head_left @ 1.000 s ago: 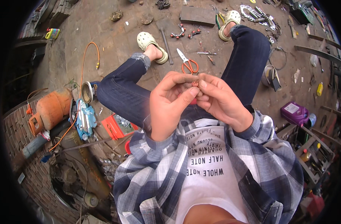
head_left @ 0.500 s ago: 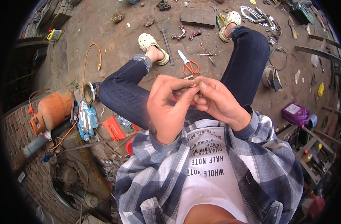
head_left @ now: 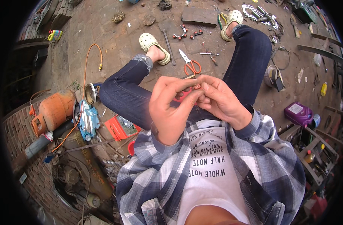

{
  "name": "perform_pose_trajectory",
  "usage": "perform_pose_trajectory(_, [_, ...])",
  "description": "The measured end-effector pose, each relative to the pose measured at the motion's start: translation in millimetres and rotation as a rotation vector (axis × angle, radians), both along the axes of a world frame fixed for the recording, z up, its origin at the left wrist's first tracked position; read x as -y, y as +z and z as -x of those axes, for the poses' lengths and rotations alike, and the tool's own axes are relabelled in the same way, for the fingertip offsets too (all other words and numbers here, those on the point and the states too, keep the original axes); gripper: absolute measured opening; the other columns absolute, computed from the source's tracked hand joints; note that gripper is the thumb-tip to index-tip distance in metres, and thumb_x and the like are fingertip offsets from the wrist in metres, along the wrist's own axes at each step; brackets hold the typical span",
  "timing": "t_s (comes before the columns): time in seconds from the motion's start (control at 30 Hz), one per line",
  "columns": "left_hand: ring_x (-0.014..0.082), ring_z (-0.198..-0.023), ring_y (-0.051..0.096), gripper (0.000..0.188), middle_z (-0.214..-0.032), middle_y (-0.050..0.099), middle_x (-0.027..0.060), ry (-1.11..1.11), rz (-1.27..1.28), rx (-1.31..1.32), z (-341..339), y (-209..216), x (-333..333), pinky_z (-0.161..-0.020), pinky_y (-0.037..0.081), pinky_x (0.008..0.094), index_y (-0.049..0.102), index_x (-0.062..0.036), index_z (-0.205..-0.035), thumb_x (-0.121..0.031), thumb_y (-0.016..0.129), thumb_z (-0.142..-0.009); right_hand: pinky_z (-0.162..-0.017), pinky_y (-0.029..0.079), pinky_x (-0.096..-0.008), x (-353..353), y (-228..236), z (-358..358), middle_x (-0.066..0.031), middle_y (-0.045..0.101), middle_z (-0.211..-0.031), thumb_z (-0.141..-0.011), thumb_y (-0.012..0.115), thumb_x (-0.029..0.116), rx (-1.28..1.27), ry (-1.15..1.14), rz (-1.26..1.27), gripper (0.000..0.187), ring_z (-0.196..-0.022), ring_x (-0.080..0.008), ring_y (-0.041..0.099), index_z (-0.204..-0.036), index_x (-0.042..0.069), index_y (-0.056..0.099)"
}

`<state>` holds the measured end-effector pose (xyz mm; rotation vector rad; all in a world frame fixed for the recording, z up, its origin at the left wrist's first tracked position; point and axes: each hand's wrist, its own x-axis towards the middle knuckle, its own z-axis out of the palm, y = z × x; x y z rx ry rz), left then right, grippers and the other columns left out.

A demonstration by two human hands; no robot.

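In front of my lap, both hands meet at their fingertips around a small reddish, copper-coloured piece. My left hand pinches it between thumb and bent fingers. From the other side, my right hand is closed on the same piece with thumb and forefinger. Its exact kind is too small to tell, and the fingers cover part of it. A red thing shows behind my left fingers, mostly hidden. Just beyond the hands, scissors with orange handles lie spread on the ground.
A metal bar, a dark block and pliers lie farther off. To the left are an orange gas cylinder, an orange hose and a red box of small parts. A purple jug stands right.
My fingers have shifted slightly around the copper-coloured piece, so more of it shows. More of the red thing behind my left hand is visible. Both hands stay in nearly the same place.
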<state>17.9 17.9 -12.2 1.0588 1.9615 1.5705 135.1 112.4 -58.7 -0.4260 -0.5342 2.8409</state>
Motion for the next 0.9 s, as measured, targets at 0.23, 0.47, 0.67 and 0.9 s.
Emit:
perform_pose_trajectory(0.23, [0.0095,-0.073,0.052,0.021,-0.086,0.057,0.0048,-0.026,-0.007,0.02,-0.6,-0.4,-0.6,-0.064,0.041,0.0213,0.068,0.0012,-0.093,0.004,0.072,-0.073,-0.062,0.04,-0.0203,-1.2,2.9,0.9,0.0002,0.056,-0.089,-0.096,0.057,0.019,-0.021,-0.028,0.033,0.016,-0.076,-0.0056,0.048,-0.104,0.005,0.057])
perform_pose_trajectory(0.47, [0.0113,-0.077,0.058,0.018,-0.084,0.058,0.0061,-0.06,-0.036,0.107,-1.7,1.8,4.4,-0.065,0.046,0.023,0.069,-0.0003,-0.092,0.0,0.074,-0.075,-0.059,0.042,-0.0216,-3.2,-4.4,-0.7,-0.0015,0.06,-0.085,-0.092,0.061,0.012,0.002,-0.087,-0.301,0.011,-0.069,-0.007,0.054,-0.097,0.002,0.059])
perform_pose_trajectory(0.67, [0.0067,-0.07,0.046,0.015,-0.085,0.054,0.0019,-0.108,-0.208,0.965,0.3,-7.5,2.8,-0.059,0.036,0.0206,0.061,0.001,-0.097,-0.01,0.064,-0.088,-0.061,0.046,-0.0219,-6.3,11.3,0.1,-0.0041,0.063,-0.082,-0.088,0.064,0.006,0.179,-0.284,-1.15,0.01,-0.07,-0.0081,0.058,-0.094,-0.002,0.063])
perform_pose_trajectory(0.9, [0.0084,-0.066,0.041,0.02,-0.073,0.05,-0.0008,-0.12,-0.227,1.267,11.6,-43.0,-0.4,-0.06,0.036,0.0223,0.062,-0.0029,-0.102,-0.021,0.062,-0.092,-0.065,0.048,-0.0205,-5.4,16.8,3.6,-0.0059,0.067,-0.085,-0.094,0.058,0.015,0.307,-0.089,-0.605,0.023,-0.071,-0.0068,0.058,-0.108,-0.003,0.062])
